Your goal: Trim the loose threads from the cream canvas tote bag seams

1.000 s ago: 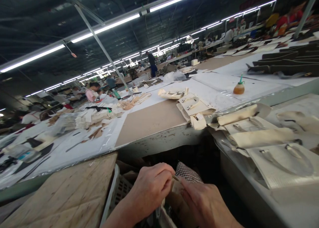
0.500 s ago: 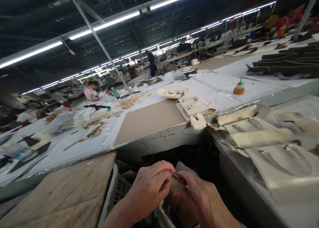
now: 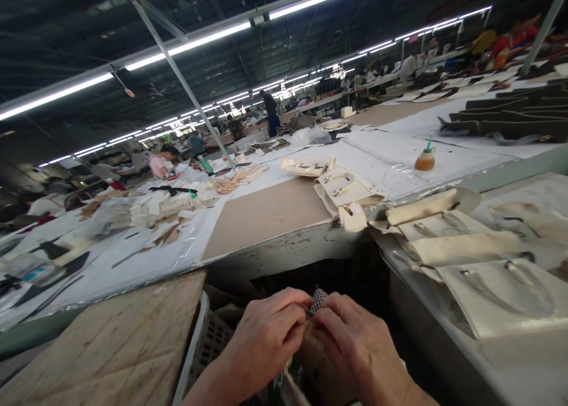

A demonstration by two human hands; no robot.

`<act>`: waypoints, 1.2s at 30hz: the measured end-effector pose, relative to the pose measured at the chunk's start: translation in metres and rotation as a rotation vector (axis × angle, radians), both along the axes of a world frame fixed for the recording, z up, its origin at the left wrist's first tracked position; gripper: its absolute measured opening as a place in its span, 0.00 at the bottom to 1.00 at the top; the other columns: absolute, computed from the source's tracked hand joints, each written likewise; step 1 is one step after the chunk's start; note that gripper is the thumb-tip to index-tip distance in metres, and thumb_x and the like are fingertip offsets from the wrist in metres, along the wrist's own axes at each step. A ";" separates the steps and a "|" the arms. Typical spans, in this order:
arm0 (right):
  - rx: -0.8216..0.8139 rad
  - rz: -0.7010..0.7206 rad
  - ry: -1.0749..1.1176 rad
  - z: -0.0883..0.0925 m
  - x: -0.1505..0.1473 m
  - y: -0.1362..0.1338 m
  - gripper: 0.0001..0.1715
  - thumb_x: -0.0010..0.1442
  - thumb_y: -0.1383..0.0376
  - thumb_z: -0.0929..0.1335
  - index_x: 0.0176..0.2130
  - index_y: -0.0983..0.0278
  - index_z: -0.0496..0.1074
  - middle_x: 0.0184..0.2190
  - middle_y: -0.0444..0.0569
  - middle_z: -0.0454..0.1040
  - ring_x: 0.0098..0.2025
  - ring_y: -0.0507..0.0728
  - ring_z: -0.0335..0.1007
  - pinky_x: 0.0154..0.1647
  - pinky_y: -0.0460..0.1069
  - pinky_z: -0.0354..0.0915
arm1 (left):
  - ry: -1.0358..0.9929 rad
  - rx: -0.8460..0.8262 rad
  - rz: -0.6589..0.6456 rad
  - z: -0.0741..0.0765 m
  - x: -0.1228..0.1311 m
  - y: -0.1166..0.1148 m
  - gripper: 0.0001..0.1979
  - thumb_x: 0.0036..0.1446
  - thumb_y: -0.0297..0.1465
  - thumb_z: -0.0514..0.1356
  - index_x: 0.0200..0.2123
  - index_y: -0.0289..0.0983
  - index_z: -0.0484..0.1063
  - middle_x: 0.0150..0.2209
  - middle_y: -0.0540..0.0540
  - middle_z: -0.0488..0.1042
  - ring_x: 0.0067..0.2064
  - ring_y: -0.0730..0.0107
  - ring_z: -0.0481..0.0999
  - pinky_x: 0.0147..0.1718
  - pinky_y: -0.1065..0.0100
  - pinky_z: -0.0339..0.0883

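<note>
Both my hands meet low in the middle of the head view, below the table edge. My left hand (image 3: pixel 264 338) is closed in a pinch, and my right hand (image 3: pixel 355 350) curls against it, fingertips touching. Between the fingertips a small piece of black-and-white checked cloth (image 3: pixel 318 297) pokes up. Under the hands lies a brown piece (image 3: pixel 317 361), mostly hidden. I cannot make out whether a thin tool is held between the fingers.
A wooden board (image 3: pixel 119 347) lies at the lower left beside a white basket rim (image 3: pixel 191 347). Cream bag panels with handles (image 3: pixel 497 287) are stacked on the right table. A brown cardboard sheet (image 3: pixel 266 213) and an orange glue bottle (image 3: pixel 425 156) are ahead. Other people work far off.
My right hand has moved up and left over the checked cloth, covering most of it. The fingertips of both hands have closed together.
</note>
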State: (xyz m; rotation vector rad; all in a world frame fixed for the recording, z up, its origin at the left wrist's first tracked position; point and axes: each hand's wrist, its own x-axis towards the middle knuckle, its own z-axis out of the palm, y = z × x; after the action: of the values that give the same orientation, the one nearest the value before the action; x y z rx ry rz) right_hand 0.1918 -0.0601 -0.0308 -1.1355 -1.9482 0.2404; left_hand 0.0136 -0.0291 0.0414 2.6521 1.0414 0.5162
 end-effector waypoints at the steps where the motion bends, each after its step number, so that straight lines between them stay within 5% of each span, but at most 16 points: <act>1: 0.001 0.007 0.007 0.000 0.000 0.000 0.11 0.66 0.71 0.61 0.36 0.62 0.71 0.31 0.48 0.70 0.32 0.57 0.68 0.31 0.50 0.65 | -0.007 -0.005 0.006 -0.001 0.000 0.000 0.08 0.58 0.19 0.57 0.30 0.38 0.68 0.43 0.51 0.77 0.41 0.71 0.77 0.39 0.72 0.67; 36: -0.025 0.142 0.190 -0.023 -0.012 0.010 0.09 0.66 0.74 0.59 0.36 0.62 0.63 0.34 0.48 0.72 0.35 0.56 0.71 0.36 0.50 0.69 | -0.028 -0.011 0.045 -0.012 -0.003 0.002 0.09 0.60 0.20 0.53 0.29 0.37 0.64 0.33 0.49 0.73 0.33 0.72 0.72 0.33 0.72 0.63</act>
State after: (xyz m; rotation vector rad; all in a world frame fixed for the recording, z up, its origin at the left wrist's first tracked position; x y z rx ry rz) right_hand 0.1801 -0.0498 -0.0540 -0.9546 -1.8624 0.4342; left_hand 0.0109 -0.0275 0.0292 2.6098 1.0945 0.5534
